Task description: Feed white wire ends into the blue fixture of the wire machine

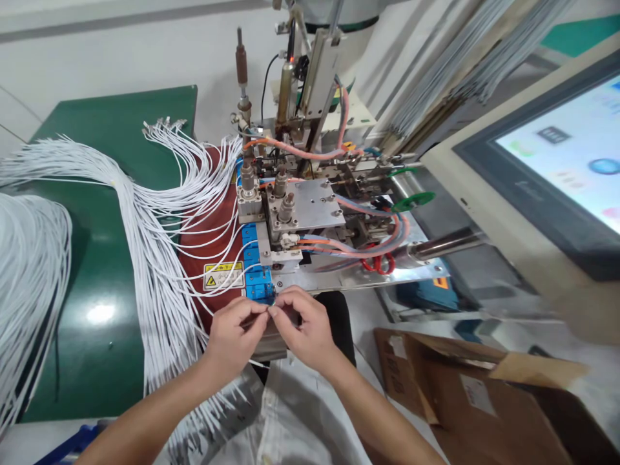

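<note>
From where I stand, the work looks well under way but unfinished: several thin white plastic-sheathed cables (pixel 148 290) run from a thick bundle across to a row of bright blue blocks (pixel 258 284) along the edge of the steel bench machine (pixel 310 200), while most of the bundle hangs loose over the glossy green tabletop (pixel 97 252). At the table's far corner, a cluster of cables already carries small pale connectors (pixel 167 123); whether the ends at the blocks are finished, I cannot tell. A second loose white bundle (pixel 33 258) lies at the far left, apart from the hands. Just beside the nearest block, the left hand (pixel 235 329) and right hand (pixel 307 326) meet fingertip to fingertip, each pinching thumb to forefinger; they seem to have a white cable's end between them, though the tips nearly hide it. As for containers, an open brown cardboard box (pixel 455 423) sits low on the right, its flaps spread and its inside too shadowed to read. On the machine, a green-rimmed spool (pixel 405 184) carries fine silvery wire.
</note>
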`<action>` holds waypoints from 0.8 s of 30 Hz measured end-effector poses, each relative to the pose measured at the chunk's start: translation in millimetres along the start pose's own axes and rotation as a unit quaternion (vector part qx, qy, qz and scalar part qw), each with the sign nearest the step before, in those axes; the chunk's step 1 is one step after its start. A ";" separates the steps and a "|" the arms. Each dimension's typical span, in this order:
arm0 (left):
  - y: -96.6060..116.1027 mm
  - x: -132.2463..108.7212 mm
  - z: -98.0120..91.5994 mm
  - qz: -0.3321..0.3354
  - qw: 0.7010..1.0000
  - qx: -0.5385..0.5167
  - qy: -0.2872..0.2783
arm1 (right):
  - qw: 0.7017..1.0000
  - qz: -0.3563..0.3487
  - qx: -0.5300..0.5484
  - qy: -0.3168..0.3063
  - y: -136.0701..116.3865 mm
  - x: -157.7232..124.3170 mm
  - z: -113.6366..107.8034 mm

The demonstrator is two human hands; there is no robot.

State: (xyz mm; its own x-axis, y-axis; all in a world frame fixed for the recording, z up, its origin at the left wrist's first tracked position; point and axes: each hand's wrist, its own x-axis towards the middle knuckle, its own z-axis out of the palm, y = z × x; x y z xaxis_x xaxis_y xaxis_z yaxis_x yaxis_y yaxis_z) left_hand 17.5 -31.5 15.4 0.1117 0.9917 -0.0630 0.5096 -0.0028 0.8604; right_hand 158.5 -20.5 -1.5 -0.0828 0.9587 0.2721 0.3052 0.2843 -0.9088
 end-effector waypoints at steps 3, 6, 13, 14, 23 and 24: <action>4.7 3.9 -10.0 0.031 0.997 0.030 -0.064 | 0.994 0.017 0.001 -0.108 -0.1 8.3 -15.6; 7.3 7.4 -16.3 0.049 0.987 0.058 -0.141 | 0.980 -0.004 0.001 -0.198 -1.0 12.7 -23.5; 1.4 5.5 -1.2 -0.096 0.991 -0.087 -0.017 | 0.995 0.060 0.065 0.039 0.4 -5.3 4.8; 0.5 4.8 1.0 -0.105 0.989 -0.108 -0.008 | 0.994 0.064 0.074 0.054 1.2 -8.1 8.6; 1.7 6.0 2.6 -0.138 0.975 -0.176 -0.005 | 0.969 0.181 0.162 0.052 5.8 -4.4 9.0; 0.7 5.7 3.2 -0.133 0.975 -0.176 -0.006 | 0.965 0.192 0.173 0.048 5.4 -3.4 9.2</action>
State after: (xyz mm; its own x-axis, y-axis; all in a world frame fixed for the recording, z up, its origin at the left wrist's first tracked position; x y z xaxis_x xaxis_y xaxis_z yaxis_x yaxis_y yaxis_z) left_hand 21.2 -26.2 14.1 0.0266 0.9498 -0.3118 0.1971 0.3008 0.9331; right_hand 151.7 -22.2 -10.3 0.0668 0.9935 -0.0920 -0.0399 -0.0895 -0.9952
